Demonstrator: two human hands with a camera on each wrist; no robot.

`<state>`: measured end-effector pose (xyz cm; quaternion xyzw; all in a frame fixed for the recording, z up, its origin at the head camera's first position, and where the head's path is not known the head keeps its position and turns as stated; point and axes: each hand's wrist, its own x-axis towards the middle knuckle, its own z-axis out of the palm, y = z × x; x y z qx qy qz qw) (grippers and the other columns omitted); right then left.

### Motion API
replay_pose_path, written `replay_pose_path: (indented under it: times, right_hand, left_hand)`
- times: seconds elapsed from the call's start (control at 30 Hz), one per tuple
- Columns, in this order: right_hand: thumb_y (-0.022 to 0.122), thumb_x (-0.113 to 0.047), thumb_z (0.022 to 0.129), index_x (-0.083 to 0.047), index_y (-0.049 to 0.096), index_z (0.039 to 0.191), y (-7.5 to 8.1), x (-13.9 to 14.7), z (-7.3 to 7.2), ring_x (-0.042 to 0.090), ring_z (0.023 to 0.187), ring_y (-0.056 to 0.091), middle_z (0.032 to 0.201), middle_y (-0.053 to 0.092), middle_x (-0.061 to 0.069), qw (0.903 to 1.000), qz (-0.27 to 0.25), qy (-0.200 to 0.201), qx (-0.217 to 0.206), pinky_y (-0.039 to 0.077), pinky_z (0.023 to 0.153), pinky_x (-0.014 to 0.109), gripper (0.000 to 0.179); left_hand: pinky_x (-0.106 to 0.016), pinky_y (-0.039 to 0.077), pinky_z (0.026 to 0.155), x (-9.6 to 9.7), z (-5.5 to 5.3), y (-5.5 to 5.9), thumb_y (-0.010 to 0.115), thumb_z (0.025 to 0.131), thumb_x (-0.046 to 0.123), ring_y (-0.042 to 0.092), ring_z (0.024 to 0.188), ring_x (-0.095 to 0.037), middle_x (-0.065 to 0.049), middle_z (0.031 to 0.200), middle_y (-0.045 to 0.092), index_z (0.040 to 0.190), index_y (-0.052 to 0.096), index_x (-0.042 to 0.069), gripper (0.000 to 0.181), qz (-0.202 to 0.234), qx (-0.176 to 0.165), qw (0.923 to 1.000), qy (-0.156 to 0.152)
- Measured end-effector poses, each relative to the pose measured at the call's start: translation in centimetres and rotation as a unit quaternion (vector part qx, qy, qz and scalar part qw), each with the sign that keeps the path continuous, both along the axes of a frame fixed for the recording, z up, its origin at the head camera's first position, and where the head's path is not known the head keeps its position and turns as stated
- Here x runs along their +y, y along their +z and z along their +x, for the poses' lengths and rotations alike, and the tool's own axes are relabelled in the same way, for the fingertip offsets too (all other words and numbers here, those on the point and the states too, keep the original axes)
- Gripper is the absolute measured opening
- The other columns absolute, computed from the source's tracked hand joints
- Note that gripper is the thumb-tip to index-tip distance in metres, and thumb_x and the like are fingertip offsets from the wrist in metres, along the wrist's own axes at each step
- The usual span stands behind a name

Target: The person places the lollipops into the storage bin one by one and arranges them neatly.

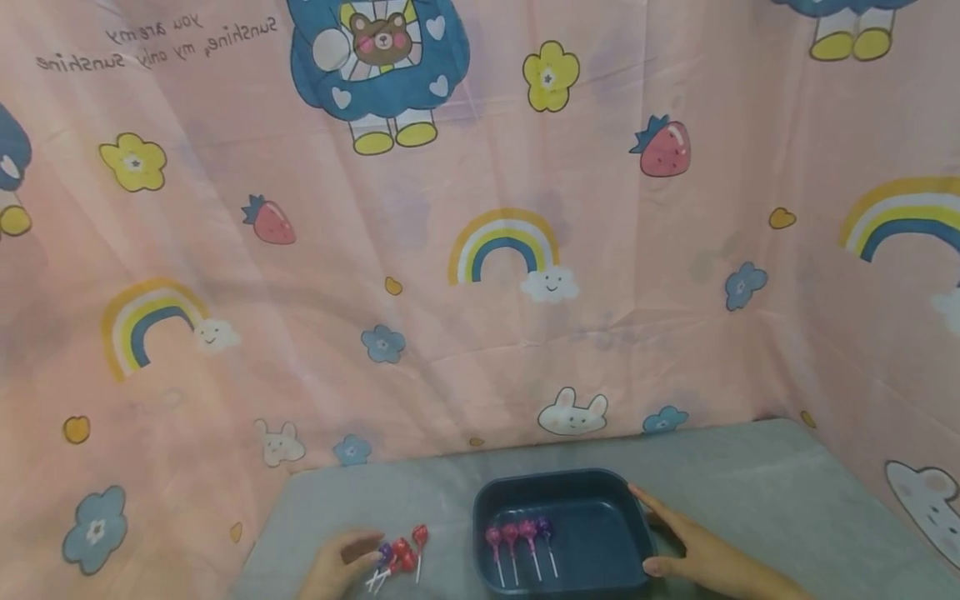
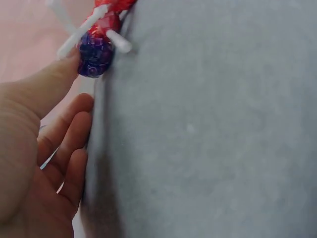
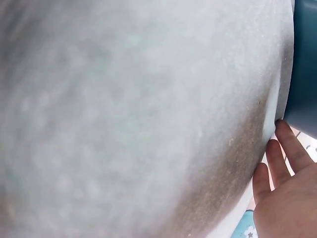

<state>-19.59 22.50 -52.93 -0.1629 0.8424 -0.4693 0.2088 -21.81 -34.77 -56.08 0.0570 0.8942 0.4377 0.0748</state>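
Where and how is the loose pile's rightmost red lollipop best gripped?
Its round wrapped head looks best, taken from above and slightly right: it sits just clear of the other loose lollipops, with bare table between it and the tray, while the stick is thin.

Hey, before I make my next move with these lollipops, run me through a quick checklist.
1. Tray resting on the table: ok.
2. Right hand at the tray: ok, touching its right side.
3. Row in the tray tidy: ok, four side by side, sticks toward you.
4. Room for more: ok, the tray is bare to the right of the row.
5. Loose lollipops separated: not ok, some are bunched with sticks crossing.
6. Left hand gripping the purple lollipop: cannot tell; the thumb is at it, but a firm pinch isn't visible.
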Motion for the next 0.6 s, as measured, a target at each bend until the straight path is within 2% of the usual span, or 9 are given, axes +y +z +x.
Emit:
replay_pose_path:
  times: [0.1,0.27,0.6]
  right_hand:
    - [0.057,-0.035,0.094,-0.035,0.0,0.151,-0.09,0.07,0.13,0.053,0.133,0.03,0.153,0.019,0.029,1.0,-0.003,-0.005,-0.003,0.036,0.087,0.073,0.081]
    - [0.057,-0.034,0.094,-0.036,0.0,0.151,-0.42,0.05,0.21,0.053,0.134,0.029,0.154,0.019,0.028,0.9999,-0.008,-0.005,-0.006,0.037,0.087,0.072,0.08]
    - [0.057,-0.034,0.094,-0.035,0.0,0.151,-0.27,-0.01,0.06,0.054,0.133,0.03,0.154,0.017,0.028,1.0,-0.004,-0.002,0.005,0.036,0.087,0.073,0.08]
  left_hand:
    - [-0.025,0.053,0.08,0.3,-0.14,-0.21,0.068,0.08,0.046,0.061,0.098,-0.002,-0.002,0.115,0.065,0.115,0.065,0.024,0.041,-0.026,0.017,0.9995,-0.008]
    - [-0.032,0.051,0.081,0.55,-0.06,-0.09,0.065,0.082,0.046,0.055,0.095,0.002,0.001,0.111,0.06,0.112,0.066,0.029,0.035,-0.053,0.022,0.998,-0.024]
    - [-0.037,0.052,0.084,0.61,0.05,0.01,0.066,0.083,0.043,0.053,0.095,-0.001,-0.002,0.107,0.057,0.109,0.069,0.023,0.033,-0.031,0.02,0.9991,-0.022]
